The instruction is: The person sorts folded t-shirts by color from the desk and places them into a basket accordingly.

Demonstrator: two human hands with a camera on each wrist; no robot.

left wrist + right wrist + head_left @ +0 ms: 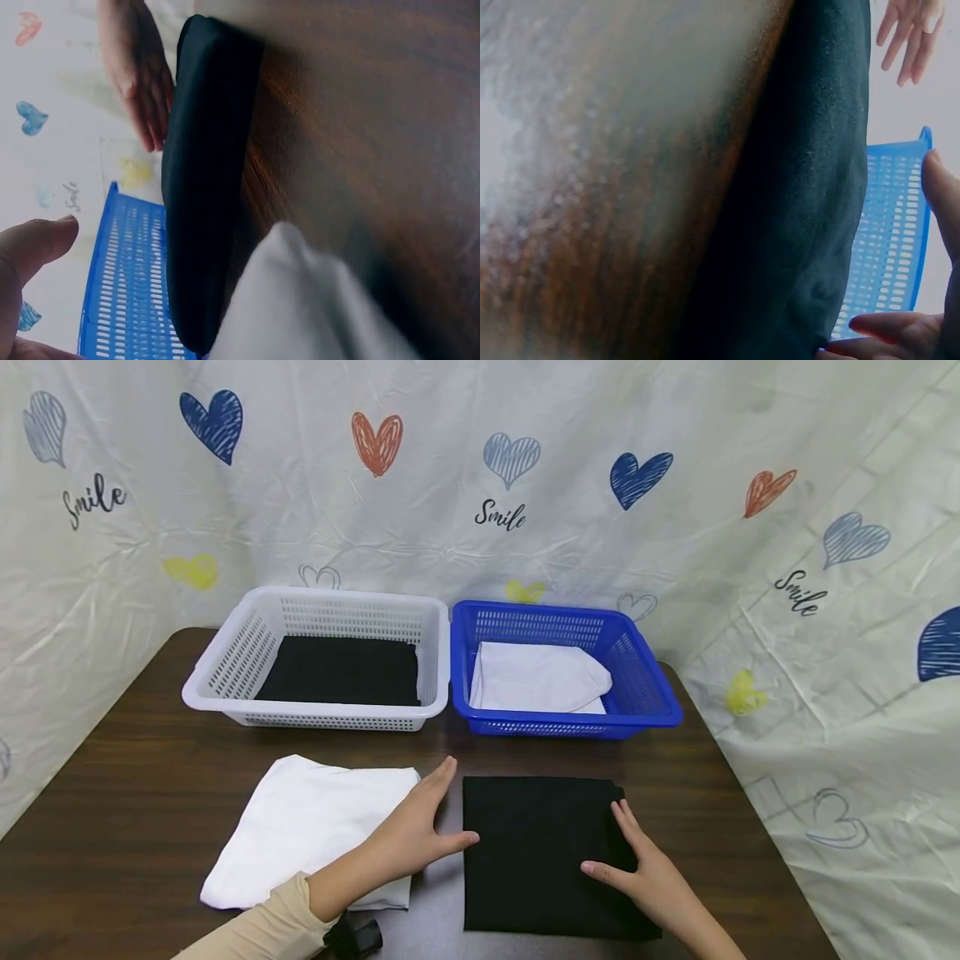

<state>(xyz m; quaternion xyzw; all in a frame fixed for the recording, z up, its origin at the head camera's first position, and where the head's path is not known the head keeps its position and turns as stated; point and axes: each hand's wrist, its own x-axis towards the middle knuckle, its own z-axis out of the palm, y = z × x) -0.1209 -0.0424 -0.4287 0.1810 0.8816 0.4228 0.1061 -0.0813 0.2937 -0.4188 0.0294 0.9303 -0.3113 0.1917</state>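
Note:
A folded black cloth (543,860) lies flat on the table, in front of the blue basket. My right hand (648,868) is at its right side, fingers extended and thumb over the cloth; whether it touches cannot be told. Between the black cloth and a folded white cloth (315,827) is my left hand (408,835), fingers straight and thumb spread toward the black cloth's left edge. Nothing is held in it. In the left wrist view the black cloth (206,180) shows edge-on as a thick stack. The right wrist view shows the black cloth (802,187) beside the right fingers (889,330).
At the back of the table (97,793) stand a white basket (330,714) holding a folded black cloth (341,670) and a blue basket (555,724) holding a folded white cloth (536,678). Behind them hangs a curtain (435,527) printed with hearts.

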